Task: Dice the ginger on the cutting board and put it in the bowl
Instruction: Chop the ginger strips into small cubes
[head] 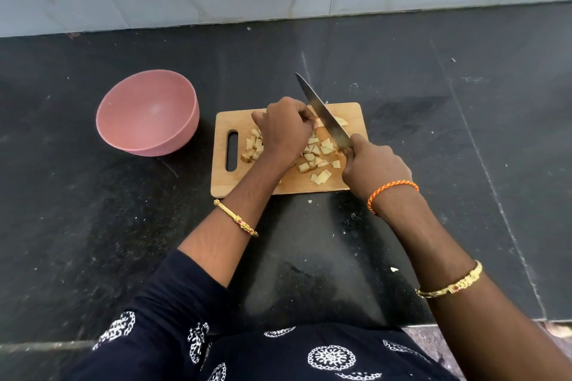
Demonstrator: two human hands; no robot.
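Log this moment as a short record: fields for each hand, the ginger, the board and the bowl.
left hand: curled, holding ginger down on the board
right hand: grips the knife, blade angled over the board
ginger pieces: scattered on the board, many already cut
cutting board: wooden, on the dark counter
bowl: pink, left of the board, no ginger inside

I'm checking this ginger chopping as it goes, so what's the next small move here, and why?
Probably bring the knife down through the ginger piece that the left hand steadies. The right hand holds the blade raised and angled over it, that piece looks larger than the diced ginger on the cutting board, and the bowl is empty.
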